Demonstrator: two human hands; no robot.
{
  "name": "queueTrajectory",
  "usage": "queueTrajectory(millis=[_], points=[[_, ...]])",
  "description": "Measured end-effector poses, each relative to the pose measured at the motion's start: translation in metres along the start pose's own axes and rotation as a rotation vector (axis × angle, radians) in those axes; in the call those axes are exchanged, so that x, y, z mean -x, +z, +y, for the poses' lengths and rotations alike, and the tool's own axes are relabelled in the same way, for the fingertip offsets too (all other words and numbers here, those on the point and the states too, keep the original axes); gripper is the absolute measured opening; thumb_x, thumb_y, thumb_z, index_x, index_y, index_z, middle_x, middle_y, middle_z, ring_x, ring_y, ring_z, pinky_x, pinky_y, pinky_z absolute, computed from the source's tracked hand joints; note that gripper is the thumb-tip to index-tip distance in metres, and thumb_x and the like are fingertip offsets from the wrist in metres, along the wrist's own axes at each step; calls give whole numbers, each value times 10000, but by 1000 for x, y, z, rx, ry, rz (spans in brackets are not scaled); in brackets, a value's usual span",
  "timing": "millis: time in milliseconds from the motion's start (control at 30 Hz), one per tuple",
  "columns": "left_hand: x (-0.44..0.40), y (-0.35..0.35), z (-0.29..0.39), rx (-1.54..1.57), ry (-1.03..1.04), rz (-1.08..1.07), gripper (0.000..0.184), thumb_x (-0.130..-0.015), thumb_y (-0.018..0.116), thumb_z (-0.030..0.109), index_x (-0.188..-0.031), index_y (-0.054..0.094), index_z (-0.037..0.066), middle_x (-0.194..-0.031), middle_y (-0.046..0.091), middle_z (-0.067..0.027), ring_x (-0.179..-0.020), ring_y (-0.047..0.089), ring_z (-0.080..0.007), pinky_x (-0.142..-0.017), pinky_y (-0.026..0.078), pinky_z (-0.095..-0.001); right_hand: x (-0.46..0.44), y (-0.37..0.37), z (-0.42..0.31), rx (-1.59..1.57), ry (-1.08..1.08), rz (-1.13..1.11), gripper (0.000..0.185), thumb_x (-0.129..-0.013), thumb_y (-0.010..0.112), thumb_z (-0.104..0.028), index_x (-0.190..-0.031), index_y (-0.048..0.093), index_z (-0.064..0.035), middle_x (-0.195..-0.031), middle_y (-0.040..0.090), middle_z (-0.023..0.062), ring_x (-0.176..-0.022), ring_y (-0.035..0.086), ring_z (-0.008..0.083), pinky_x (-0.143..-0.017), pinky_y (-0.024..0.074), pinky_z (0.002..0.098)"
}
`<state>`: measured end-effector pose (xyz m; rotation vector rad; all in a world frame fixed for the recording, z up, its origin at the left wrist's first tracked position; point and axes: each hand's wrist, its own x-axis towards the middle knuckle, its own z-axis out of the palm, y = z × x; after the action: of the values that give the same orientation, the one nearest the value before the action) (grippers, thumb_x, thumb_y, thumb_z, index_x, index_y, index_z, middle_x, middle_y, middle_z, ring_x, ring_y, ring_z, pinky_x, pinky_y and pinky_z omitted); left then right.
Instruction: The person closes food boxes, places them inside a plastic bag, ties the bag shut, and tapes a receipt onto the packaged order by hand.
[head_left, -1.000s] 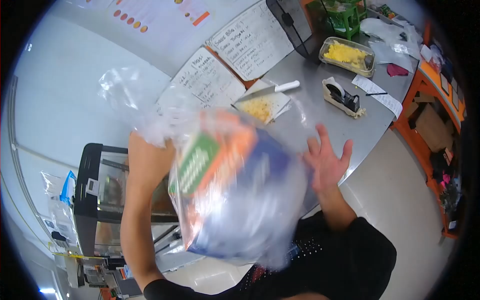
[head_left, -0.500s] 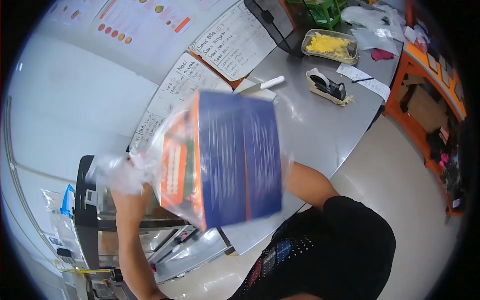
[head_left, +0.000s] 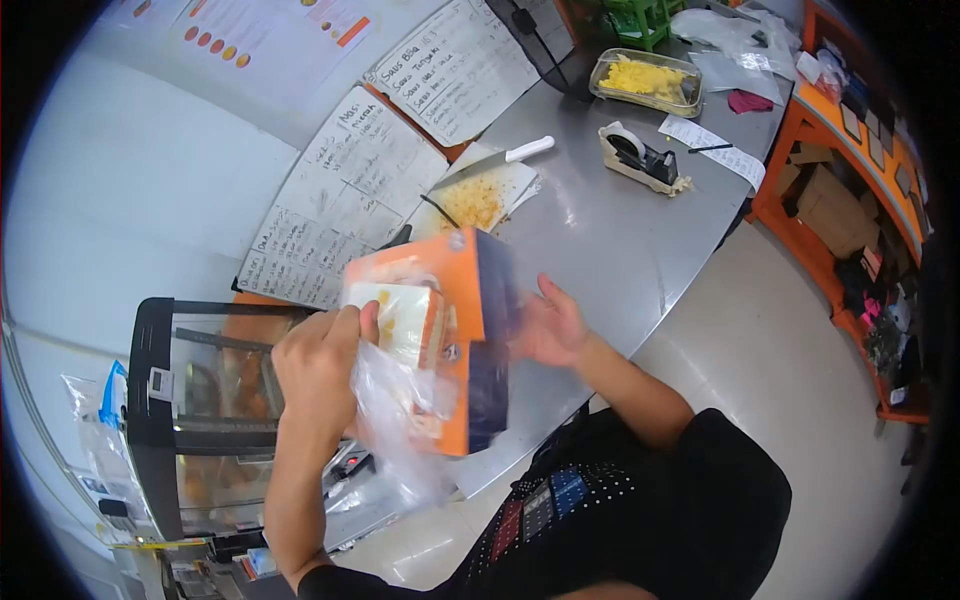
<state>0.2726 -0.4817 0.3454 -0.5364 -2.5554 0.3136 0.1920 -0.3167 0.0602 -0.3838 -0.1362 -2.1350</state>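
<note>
My left hand (head_left: 318, 362) is closed on the gathered neck of a clear plastic bag (head_left: 405, 430). Inside the bag are orange and dark blue boxes (head_left: 480, 340), with a smaller white-and-orange packet (head_left: 400, 320) lying against their orange side. The bag hangs in the air in front of my body, tilted and partly blurred. At its right, against the dark blue side, is my right hand (head_left: 552, 325) with its fingers apart; some fingertips are blurred or hidden by the boxes.
Behind the bag, a knife (head_left: 530, 150) lies on a crumb-covered sheet (head_left: 480, 200) on the metal table (head_left: 600, 240). Farther right are a tape dispenser (head_left: 640, 160), a tub of yellow food (head_left: 648, 82) and a paper slip (head_left: 715, 150). A glass display case (head_left: 155, 400) stands left.
The bag has turned, so its orange side and the packet now face up. My left hand has moved right and up with its neck. My right hand has come into view beside the boxes.
</note>
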Motion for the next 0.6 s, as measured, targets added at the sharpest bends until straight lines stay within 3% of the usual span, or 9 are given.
queueTrajectory(millis=[67, 267, 367, 467, 567, 600], points=[[18, 22, -14, 35, -52, -18, 301, -909, 671, 178, -662, 546, 61, -587, 540, -110, -523, 565, -301, -487, 423, -421, 15, 12, -1, 151, 25, 211, 746, -954, 375, -686, -1494, 379, -172, -1395, 545, 127, -1301, 502, 328, -964, 476, 551], [70, 93, -3, 226, -103, -109, 311, -938, 628, 240, -678, 571, 81, -610, 569, -116, -570, 607, -313, -537, 472, -438, 93, -45, -10, 284, 51, 301, 718, -951, 482, -622, -1405, 480, -65, -1258, 637, 127, -1265, 529, 303, -916, 499, 528], [93, 134, 13, 355, -141, -139, 325, -943, 619, 255, -672, 571, 82, -616, 575, -115, -573, 609, -313, -550, 474, -444, 97, -54, -17, 1039, 199, 846, 638, -944, 573, -528, -1305, 565, -3, -1213, 643, 149, -1200, 561, 306, -930, 490, 466], [121, 172, 35, 440, -153, -207, 334, -947, 615, 259, -668, 574, 79, -624, 583, -114, -576, 610, -311, -550, 471, -440, 93, -33, -27, 1393, 340, 999, 556, -932, 618, -461, -1232, 615, 7, -1168, 640, 169, -1149, 577, 315, -934, 475, 401], [124, 176, 64, 619, -163, -130, 344, -955, 607, 256, -665, 574, 73, -628, 587, -122, -574, 604, -317, -546, 465, -438, 86, -21, -24, 1984, -74, 848, 495, -953, 597, -395, -1227, 610, 17, -1191, 619, 182, -1160, 571, 322, -952, 458, 383], [127, 180, 68, 529, -275, -181, 342, -955, 607, 245, -665, 566, 70, -625, 584, -126, -575, 599, -317, -545, 460, -433, 81, -17, -23, 1947, -114, 745, 479, -957, 590, -377, -1241, 602, 9, -1217, 608, 185, -1171, 566, 322, -959, 458, 390]])
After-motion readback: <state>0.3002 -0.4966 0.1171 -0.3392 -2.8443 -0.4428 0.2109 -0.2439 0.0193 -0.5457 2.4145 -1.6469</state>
